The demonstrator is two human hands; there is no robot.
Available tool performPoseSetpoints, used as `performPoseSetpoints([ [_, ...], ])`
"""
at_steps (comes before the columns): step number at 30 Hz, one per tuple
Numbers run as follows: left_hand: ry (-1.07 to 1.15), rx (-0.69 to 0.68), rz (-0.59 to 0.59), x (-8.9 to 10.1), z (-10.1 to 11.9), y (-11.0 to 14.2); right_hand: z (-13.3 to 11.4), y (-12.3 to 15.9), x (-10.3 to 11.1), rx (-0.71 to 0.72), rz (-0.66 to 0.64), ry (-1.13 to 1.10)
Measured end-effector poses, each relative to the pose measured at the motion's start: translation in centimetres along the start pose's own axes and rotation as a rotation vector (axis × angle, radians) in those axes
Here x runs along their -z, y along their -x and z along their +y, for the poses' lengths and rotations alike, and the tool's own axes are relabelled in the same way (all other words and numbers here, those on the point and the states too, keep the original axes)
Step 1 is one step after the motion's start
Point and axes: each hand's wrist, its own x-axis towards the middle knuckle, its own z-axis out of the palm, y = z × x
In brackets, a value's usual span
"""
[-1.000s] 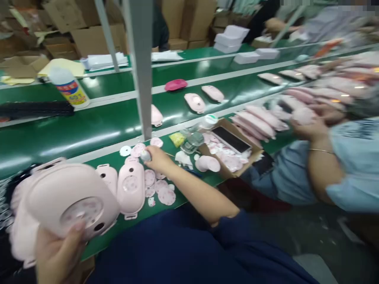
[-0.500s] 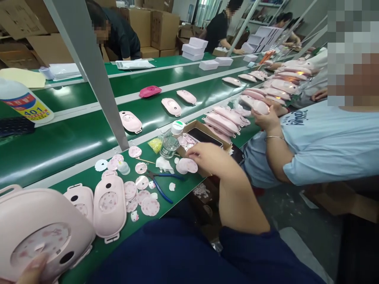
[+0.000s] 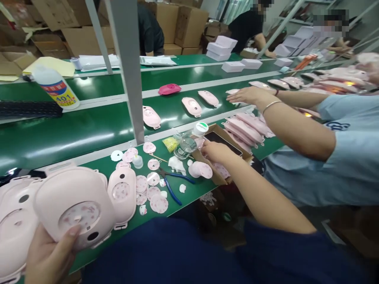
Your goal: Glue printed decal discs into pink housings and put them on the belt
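Note:
At the lower left, my left hand (image 3: 55,252) grips a pale pink plastic shell (image 3: 50,197), thumb on its front beside a round patterned disc (image 3: 84,215) set in the shell. My right hand (image 3: 217,154) is over the cardboard box (image 3: 220,179), fingers curled down among pink patterned pieces near a phone (image 3: 225,142). Its fingertips are hidden, and I cannot make out what they hold. Beside the box are a clear bottle with a white-and-green cap (image 3: 201,128) and a stack of patterned discs (image 3: 204,169). Blue-handled pliers (image 3: 173,191) lie closer to me.
Another pink shell (image 3: 122,193) lies by loose discs (image 3: 159,203) and small white cat-face pieces (image 3: 143,210). A metal post (image 3: 127,79) rises from the bench edge. More shells (image 3: 191,107) lie on the green belt (image 3: 97,130). A co-worker's arm (image 3: 296,122) reaches over it at right.
The view has swung left. My left hand has raised the shell and shows more fully. My right hand has shifted from above the disc stack into the box. The co-worker's arm now reaches toward the belt.

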Motion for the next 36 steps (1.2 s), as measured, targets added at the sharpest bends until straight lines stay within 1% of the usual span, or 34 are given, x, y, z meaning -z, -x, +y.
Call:
performPoseSetpoints([
  [3, 0.117, 0.108, 0.022, -0.6, 0.9, 0.4, 0.1, -0.1, -0.5, 0.023, -0.004, 0.036],
  [7, 0.156, 0.121, 0.009, -1.0, 1.5, 0.6, 0.2, -0.3, -0.6, 0.014, -0.007, 0.04],
  [10, 0.171, 0.127, -0.02, -0.6, 0.7, -0.1, 0.4, 0.1, 0.2, -0.024, 0.012, 0.004],
  [12, 0.193, 0.12, -0.058, -0.3, -0.3, -0.8, 0.6, 1.1, 1.2, -0.072, 0.049, -0.033],
  [14, 0.214, 0.114, -0.101, 0.0, -1.2, -1.5, 0.7, 2.9, 2.3, -0.113, 0.09, -0.075],
  [15, 0.221, 0.111, -0.123, 0.0, -1.5, -1.7, 0.5, 4.1, 2.8, -0.112, 0.123, -0.126],
  [16, 0.227, 0.105, -0.137, -0.1, -1.7, -1.8, 0.1, 5.4, 3.3, -0.081, 0.167, -0.201],
  [17, 0.23, 0.098, -0.147, -0.3, -1.8, -1.9, -0.5, 6.7, 3.8, -0.011, 0.22, -0.306],
  [18, 0.23, 0.09, -0.156, -0.6, -1.8, -1.9, -1.3, 8.0, 4.2, 0.099, 0.286, -0.429],
  [20, 0.225, 0.07, -0.183, -1.3, -1.6, -1.7, -3.8, 10.1, 4.8, 0.433, 0.394, -0.65],
  [22, 0.211, 0.033, -0.228, -1.9, -1.2, -1.4, -7.2, 11.2, 5.0, 0.758, 0.46, -0.802],
  [23, 0.2, 0.011, -0.259, -2.2, -1.0, -1.2, -9.2, 11.4, 5.0, 0.88, 0.478, -0.858],
  [25, 0.171, -0.03, -0.324, -2.5, -0.6, -0.8, -13.2, 11.5, 4.6, 1.038, 0.514, -0.95],
  [28, 0.125, -0.047, -0.404, -2.9, 0.1, -0.1, -18.2, 11.3, 3.7, 1.141, 0.618, -1.038],
  [30, 0.081, -0.061, -0.43, -3.0, 0.6, 0.2, -20.5, 11.0, 3.2, 1.166, 0.759, -1.011],
  [32, 0.036, -0.083, -0.455, -3.1, 0.8, 0.5, -21.8, 10.6, 3.0, 1.179, 0.942, -0.905],
  [34, 0.018, -0.101, -0.491, -3.2, 0.9, 0.7, -22.4, 10.0, 2.8, 1.184, 1.093, -0.757],
  [36, 0.031, -0.107, -0.515, -3.1, 0.8, 0.8, -22.5, 9.6, 2.7, 1.186, 1.151, -0.628],
])
